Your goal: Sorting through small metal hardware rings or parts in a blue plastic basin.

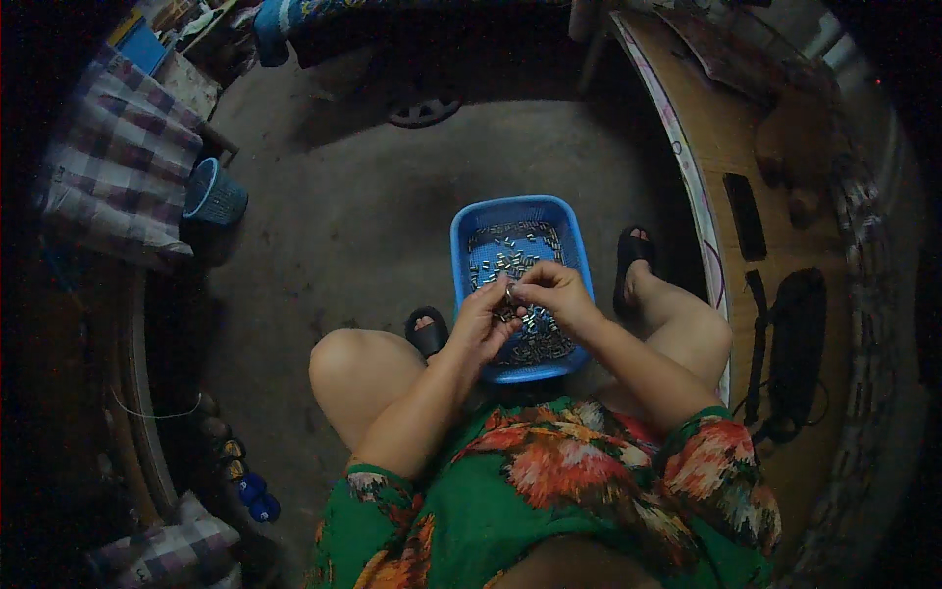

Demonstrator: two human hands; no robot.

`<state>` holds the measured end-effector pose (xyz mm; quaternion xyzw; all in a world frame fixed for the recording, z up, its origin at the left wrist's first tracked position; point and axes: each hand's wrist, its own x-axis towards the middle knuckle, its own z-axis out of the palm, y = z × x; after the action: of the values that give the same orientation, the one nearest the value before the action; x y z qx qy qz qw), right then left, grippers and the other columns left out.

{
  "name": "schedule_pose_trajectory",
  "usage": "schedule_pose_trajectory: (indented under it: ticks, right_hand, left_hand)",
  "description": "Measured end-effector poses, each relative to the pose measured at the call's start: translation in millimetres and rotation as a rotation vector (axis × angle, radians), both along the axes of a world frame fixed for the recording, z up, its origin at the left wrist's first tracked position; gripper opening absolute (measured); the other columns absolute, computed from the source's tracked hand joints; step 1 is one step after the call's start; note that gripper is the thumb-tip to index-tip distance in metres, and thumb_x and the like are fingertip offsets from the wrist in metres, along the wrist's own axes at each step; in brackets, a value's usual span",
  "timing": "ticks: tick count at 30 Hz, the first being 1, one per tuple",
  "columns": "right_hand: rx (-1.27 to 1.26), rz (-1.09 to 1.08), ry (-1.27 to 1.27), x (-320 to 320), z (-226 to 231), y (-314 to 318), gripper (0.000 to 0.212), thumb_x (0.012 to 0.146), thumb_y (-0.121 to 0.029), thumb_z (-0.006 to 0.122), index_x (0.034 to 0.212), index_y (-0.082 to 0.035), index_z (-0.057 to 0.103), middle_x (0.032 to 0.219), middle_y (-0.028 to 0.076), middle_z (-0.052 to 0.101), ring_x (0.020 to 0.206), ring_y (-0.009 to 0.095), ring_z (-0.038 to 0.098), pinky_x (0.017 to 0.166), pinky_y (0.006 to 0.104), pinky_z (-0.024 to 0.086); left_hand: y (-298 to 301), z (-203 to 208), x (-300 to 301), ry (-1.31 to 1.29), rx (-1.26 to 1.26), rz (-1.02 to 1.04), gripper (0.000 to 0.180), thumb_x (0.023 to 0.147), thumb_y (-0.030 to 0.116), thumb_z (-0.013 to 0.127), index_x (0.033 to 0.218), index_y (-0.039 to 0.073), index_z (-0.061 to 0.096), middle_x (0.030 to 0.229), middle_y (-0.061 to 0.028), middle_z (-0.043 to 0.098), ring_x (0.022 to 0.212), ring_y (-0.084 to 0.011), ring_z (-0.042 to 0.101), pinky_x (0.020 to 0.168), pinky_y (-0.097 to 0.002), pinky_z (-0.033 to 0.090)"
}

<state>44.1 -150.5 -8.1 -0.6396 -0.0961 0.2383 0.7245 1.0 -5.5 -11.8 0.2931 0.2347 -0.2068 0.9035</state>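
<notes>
Above a blue plastic basket (465, 231), my two hands meet close together. Many small shiny metal pieces (510, 261), short and tube-like, lie scattered and heaped in the basket. My left hand (483, 319) is curled with several of these pieces in its fingers and palm. Thumb and forefinger of my right hand (557, 294) pinch at a small metal piece (509, 293) beside the left fingertips. The exact shape of that piece is too small to make out. Both forearms reach in from below, between my bent knees.
The basket stands on a dark floor between my sandalled feet. A cardboard-topped table (726, 137) runs along the right, bearing a black phone-like slab (745, 216). At left stand a blue mesh bin (218, 196) and a checked cloth (123, 162). A round dark base (424, 110) lies farther off.
</notes>
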Motion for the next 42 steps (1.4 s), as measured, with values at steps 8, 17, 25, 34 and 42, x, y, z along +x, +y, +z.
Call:
schedule_pose_trajectory:
  ticks: [8, 17, 25, 34, 42]
  right_hand:
    - [-0.038, -0.013, 0.050, 1, 6, -1, 0.012, 0.075, -0.012, 0.061, 0.079, -0.002, 0.060, 0.075, 0.002, 0.059, 0.071, 0.009, 0.054, 0.065, 0.0230, 0.043]
    - [-0.197, 0.059, -0.089, 0, 8, -1, 0.015, 0.078, -0.014, 0.058, 0.083, -0.001, 0.056, 0.078, 0.002, 0.057, 0.074, 0.008, 0.052, 0.067, 0.0226, 0.042]
    - [-0.390, -0.042, -0.424, -4, 19, 1, 0.015, 0.075, -0.017, 0.060, 0.077, -0.002, 0.058, 0.074, 0.006, 0.057, 0.069, 0.011, 0.054, 0.061, 0.0256, 0.043]
    - [0.057, 0.017, 0.120, 5, 12, -1, 0.012, 0.073, -0.010, 0.061, 0.082, -0.004, 0.056, 0.083, 0.004, 0.054, 0.074, 0.013, 0.054, 0.068, 0.0241, 0.043]
    - [-0.189, 0.114, -0.309, 8, 14, -4, 0.012, 0.072, -0.007, 0.062, 0.083, -0.005, 0.056, 0.088, 0.003, 0.052, 0.078, 0.010, 0.053, 0.067, 0.0231, 0.044]
  left_hand:
    - [2, 2, 0, -0.066, -0.020, 0.006, 0.023, 0.085, 0.028, 0.049, 0.086, 0.006, 0.052, 0.071, -0.0039, 0.055, 0.058, -0.0126, 0.054, 0.047, -0.0209, 0.044]
    - [2, -3, 0, -0.071, 0.021, 0.008, 0.023, 0.085, 0.028, 0.049, 0.084, 0.005, 0.053, 0.069, -0.0036, 0.055, 0.058, -0.0123, 0.055, 0.047, -0.0206, 0.044]
    - [1, 1, 0, -0.072, 0.035, -0.011, 0.023, 0.084, 0.031, 0.050, 0.087, 0.008, 0.053, 0.070, -0.0015, 0.057, 0.057, -0.0119, 0.056, 0.046, -0.0208, 0.044]
    - [2, 8, 0, -0.063, 0.043, -0.050, 0.023, 0.083, 0.032, 0.052, 0.089, 0.010, 0.053, 0.071, -0.0007, 0.057, 0.058, -0.0115, 0.056, 0.047, -0.0197, 0.045]
    - [5, -5, 2, -0.140, -0.057, -0.037, 0.023, 0.082, 0.031, 0.053, 0.089, 0.009, 0.053, 0.077, -0.0033, 0.059, 0.066, -0.0125, 0.058, 0.051, -0.0207, 0.047]
